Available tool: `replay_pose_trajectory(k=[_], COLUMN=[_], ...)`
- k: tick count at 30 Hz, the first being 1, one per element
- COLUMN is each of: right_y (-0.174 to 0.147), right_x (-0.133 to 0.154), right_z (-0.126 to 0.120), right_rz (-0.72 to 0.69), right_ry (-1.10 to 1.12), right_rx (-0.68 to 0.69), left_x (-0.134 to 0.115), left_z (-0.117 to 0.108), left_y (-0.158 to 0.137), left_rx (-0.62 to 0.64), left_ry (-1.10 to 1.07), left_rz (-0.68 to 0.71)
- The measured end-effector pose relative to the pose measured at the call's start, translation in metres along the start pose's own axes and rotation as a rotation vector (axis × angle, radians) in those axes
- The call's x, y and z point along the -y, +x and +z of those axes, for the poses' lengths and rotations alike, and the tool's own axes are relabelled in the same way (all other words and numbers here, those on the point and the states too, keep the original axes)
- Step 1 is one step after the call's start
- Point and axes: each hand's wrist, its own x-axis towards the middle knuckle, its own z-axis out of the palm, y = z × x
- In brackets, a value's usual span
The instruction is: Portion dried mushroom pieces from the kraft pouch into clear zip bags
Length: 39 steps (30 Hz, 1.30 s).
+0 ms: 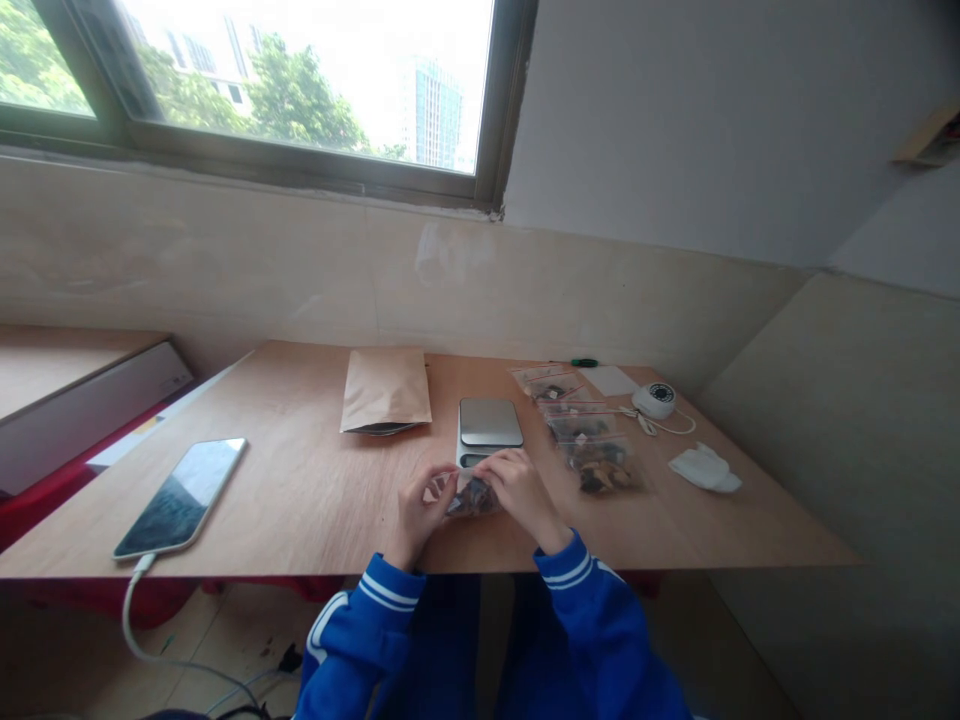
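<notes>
Close to the table's front edge, my left hand (424,505) and my right hand (516,488) pinch the top of a clear plastic bag (472,498) between them. Dark pieces show through the bag; I cannot tell what they are. Just beyond my fingers lies a digital scale (490,422) with a silver weighing plate. Part of its display is visible above my fingertips, and its plate carries nothing. Further back to the left, a brown kraft paper pouch (387,388) lies flat with its mouth toward me.
Several filled clear zip bags (600,460) lie in a row on the right. Beyond them are a white dome camera (654,400) with its cable, a crumpled white tissue (705,468), white paper (609,381) and a green-handled tool (584,363). A phone (182,497) with a charging cable lies left.
</notes>
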Motion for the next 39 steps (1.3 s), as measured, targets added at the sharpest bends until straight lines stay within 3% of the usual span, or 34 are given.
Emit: replay_pose_trajectory(k=[4,8,12,19,28,39], right_y=[0.000,-0.001,-0.005,-0.007,-0.002,-0.003], right_x=[-0.001,0.002,-0.001,-0.004,0.011,0.016], right_z=[0.002,0.005,0.001,-0.017,-0.019,-0.009], right_rz=[-0.028,-0.023,0.023,0.142,0.102,-0.017], right_ry=[-0.035,-0.067,0.051,0.294,0.136,-0.069], right_rx=[-0.045,-0.005,0.058,0.078,0.076,0.020], left_x=[-0.004,-0.004,-0.002,-0.012,-0.019,-0.017], left_z=[-0.001,0.000,0.001,-0.002,-0.002,-0.001], left_y=[0.002,0.004,0.003,0.007,0.011,0.009], left_rx=[0.044,0.071,0.036,0.090,0.228,0.210], left_ry=[-0.070,-0.093,-0.069,-0.110,-0.281,-0.269], left_rz=[-0.058,-0.070,-0.085,-0.122,-0.259,-0.265])
